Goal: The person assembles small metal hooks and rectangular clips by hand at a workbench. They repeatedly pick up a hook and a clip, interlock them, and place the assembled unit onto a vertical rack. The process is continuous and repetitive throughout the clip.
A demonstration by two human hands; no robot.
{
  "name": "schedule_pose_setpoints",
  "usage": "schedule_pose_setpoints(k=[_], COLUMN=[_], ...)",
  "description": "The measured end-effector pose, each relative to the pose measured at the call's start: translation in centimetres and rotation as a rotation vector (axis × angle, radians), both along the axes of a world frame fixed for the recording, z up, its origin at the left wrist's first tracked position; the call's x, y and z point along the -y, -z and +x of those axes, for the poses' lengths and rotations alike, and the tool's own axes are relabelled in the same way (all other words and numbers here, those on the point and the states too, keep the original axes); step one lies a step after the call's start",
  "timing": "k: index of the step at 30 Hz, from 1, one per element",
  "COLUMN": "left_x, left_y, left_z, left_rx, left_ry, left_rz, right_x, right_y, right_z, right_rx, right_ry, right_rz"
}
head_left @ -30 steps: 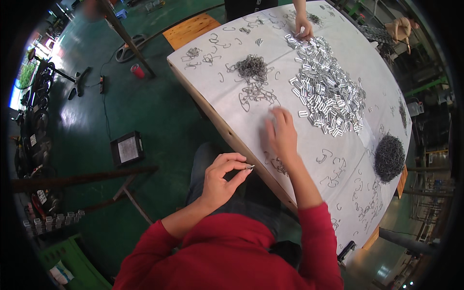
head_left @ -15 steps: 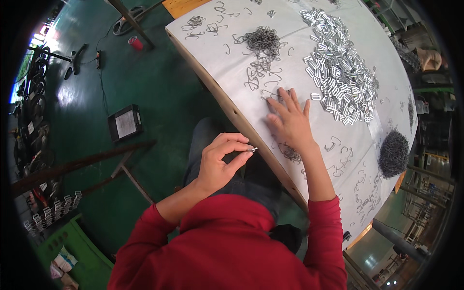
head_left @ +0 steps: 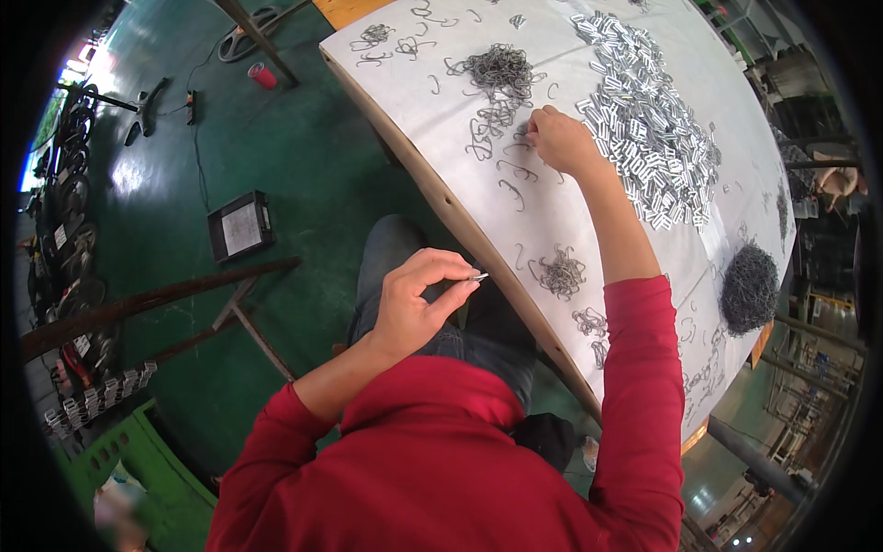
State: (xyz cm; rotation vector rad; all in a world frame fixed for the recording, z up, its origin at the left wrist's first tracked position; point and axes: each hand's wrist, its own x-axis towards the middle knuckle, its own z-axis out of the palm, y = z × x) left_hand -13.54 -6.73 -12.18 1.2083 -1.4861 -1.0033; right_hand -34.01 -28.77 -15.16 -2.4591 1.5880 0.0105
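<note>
Above the table's near edge, my left hand point(head_left: 418, 299) pinches a small flat silver metal piece point(head_left: 479, 277) between thumb and fingertips. My right hand point(head_left: 563, 143) is over the white tabletop with its fingers drawn together and pointing down. Its fingertips are beside loose bent wire hooks point(head_left: 517, 172), and what they hold, if anything, is hidden. A dark tangled heap of wire hooks point(head_left: 499, 72) lies just beyond it. To its right spreads a large pile of shiny slotted metal buckles point(head_left: 658, 138).
A small cluster of hooks point(head_left: 559, 273) lies near the table edge point(head_left: 441, 198). A dense dark wire heap point(head_left: 749, 290) sits at the table's right. On the green floor are a black tray point(head_left: 241, 227) and a red can point(head_left: 262, 75). A rusty metal bar point(head_left: 156, 304) runs at left.
My right hand has moved away from me across the tabletop, and its spread fingers have drawn together. My left hand has hardly moved and still pinches the metal piece.
</note>
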Motion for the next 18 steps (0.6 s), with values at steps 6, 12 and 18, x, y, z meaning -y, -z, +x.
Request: schedule_pose_setpoints(k=[6,12,18], left_x=[-0.1,-0.6,-1.2], left_y=[0.3,1.1,1.0], left_z=[-0.3,-0.9,-1.3], left_rx=[-0.042,-0.082,-0.101], left_ry=[0.015,0.027,0.024], left_rz=[0.019,0.088,0.086], right_x=[-3.8,-14.4,-21.9], right_y=[1.2,-3.2,-6.2], right_z=[-2.5,-0.6,1.9], right_rx=[0.803,1.384,1.476], right_ry=[0.349,0.545,0.615], right_rz=[0.443,0.687,0.750])
